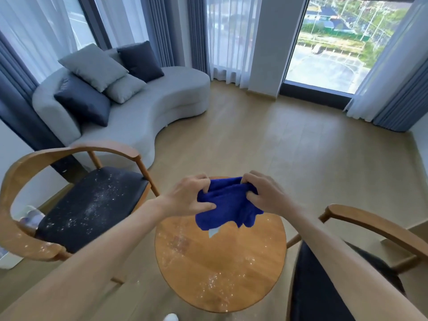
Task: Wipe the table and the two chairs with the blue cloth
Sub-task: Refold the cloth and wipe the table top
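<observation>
The blue cloth (228,206) hangs bunched in the air above the far half of the round wooden table (220,269). My left hand (187,196) grips its left side and my right hand (264,193) grips its right side. White specks and wet smears cover the tabletop. On the left stands a wooden chair (76,205) with a dark seat dusted with white specks. At the right a second wooden chair (361,251) with a dark seat is partly hidden by my right forearm.
A curved grey sofa (143,105) with several cushions stands at the back left. Curtains and tall windows line the far wall. Open wooden floor (301,147) lies beyond the table. A white object (9,258) sits on the floor behind the left chair.
</observation>
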Available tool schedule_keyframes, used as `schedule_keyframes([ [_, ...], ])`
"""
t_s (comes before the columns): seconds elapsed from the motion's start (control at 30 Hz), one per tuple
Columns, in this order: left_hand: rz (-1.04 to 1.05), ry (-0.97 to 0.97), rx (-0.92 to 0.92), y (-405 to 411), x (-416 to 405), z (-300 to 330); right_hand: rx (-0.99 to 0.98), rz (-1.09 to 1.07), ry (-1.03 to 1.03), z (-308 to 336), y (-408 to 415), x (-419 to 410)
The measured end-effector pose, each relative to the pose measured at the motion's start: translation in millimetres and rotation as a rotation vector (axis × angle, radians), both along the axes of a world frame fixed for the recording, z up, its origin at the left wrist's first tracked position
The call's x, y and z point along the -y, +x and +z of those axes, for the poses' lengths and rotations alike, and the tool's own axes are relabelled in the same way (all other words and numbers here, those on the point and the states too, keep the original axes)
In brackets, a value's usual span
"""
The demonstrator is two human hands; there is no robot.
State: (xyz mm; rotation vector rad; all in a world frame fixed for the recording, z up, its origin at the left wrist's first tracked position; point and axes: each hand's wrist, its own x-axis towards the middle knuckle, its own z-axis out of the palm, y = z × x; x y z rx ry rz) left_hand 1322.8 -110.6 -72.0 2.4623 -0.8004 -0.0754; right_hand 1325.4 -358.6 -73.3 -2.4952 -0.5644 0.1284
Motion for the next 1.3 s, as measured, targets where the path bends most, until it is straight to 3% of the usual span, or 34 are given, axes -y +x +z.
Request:
schedule_keyframes([
  [0.2,0.153,-0.147,-0.158,46.4,-21.1,-32.6,-0.132,-0.284,0.17,-23.7,12.2,-27.7],
  [0.37,0.021,-0.001,-0.202,93.1,-34.2,-51.3,-0.17,-0.511,0.169,-50.5,24.8,-70.6],
  [0.5,0.088,0.06,-0.217,104.3,-16.8,-63.9,-0.248,-0.827,0.321,-62.9,33.3,-113.9],
  [0.57,0.19,-0.076,-0.481,101.5,-1.5,-60.5,-0.306,-0.9,0.444,-64.2,34.7,-129.0],
  [0.67,0.305,-0.303,-0.987,108.6,11.7,-55.0,-0.461,-0.841,0.697,-66.8,27.2,-127.9],
  [0.73,0.272,-0.384,-1.22,115.3,11.1,-62.5,-0.479,-0.785,0.64,-80.4,18.5,-122.6],
  [0.8,0.188,-0.376,-1.33,116.1,6.1,-78.2,-0.413,-0.861,0.575,-104.2,10.9,-118.3],
  [0.87,0.09,-0.267,-1.205,118.9,0.3,-104.0,-0.359,-0.923,0.561,-132.9,7.0,-112.7],
  [0.97,0.237,-0.127,-0.846,133.9,-14.6,-153.6,-0.486,-0.882,0.567,-170.7,13.5,-99.6],
  [1.07,0.348,-0.072,-0.795,146.0,-31.5,-214.0,-0.665,-0.865,0.601,-224.5,36.6,-84.9],
  [1.2,0.245,0.181,-0.721,141.8,-35.7,-300.9,-0.559,-1.074,0.146,-320.0,58.8,-83.7],
  [1.3,0.189,0.256,-0.668,128.4,-26.1,-347.6,-0.471,-0.992,-0.209,-366.4,48.0,-125.7],
])
